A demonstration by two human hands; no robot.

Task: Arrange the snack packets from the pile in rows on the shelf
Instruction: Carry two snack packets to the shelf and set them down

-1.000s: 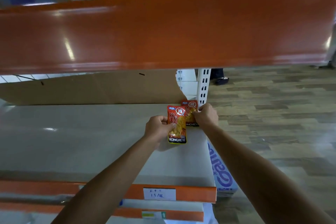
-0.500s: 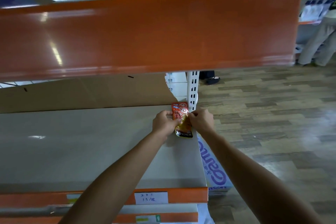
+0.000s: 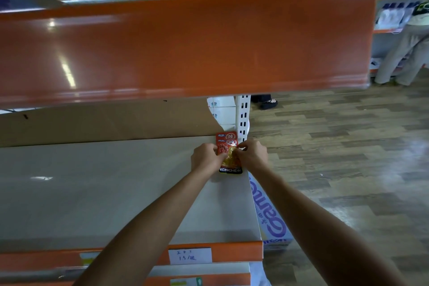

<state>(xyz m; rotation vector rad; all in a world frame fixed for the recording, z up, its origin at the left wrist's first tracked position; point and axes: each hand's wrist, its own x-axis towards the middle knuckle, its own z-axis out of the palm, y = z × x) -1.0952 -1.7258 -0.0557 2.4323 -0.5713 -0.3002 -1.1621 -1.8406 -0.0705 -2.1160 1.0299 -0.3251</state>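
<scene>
Head view. A: Where's the front packet [image 3: 229, 160]?
B: Far R corner of the shelf [image 3: 104, 193], right by the white post [image 3: 242, 111]. It lies over a back packet [image 3: 226, 136], so only the top strip of that one peeks out.
A: Who's got it?
B: Both hands. L hand [image 3: 205, 154] has its fingers curled onto the left edge. R hand [image 3: 251, 153] has its fingers curled onto the right edge. Looks like a pinch on each side. The tips are partly hidden, so can't tell how tight.
A: Why 2 hands for 1 small bag?
B: I think it's to make it sit straight. One hand per side stops it turning, & it can be lined up w/ the one behind.
A: Why that corner?
B: Prob. a row starts at the end & grows from there. The post & the cardboard [image 3: 111, 121] at the back give sth to line up to.
A: Flat or leaning?
B: Can't tell.
A: Much done?
B: I'd say just begun. Only 2 packets show on it. The pile isn't in view.
A: What else is around?
B: An orange top shelf [image 3: 185, 42] hangs over, so the arms go in under it. A paper tag [image 3: 190, 255] sits on the front lip. A box [image 3: 271, 216] w/ purple letters is on the floor by the shelf end. A person [image 3: 408, 42] stands far off on the R.
</scene>
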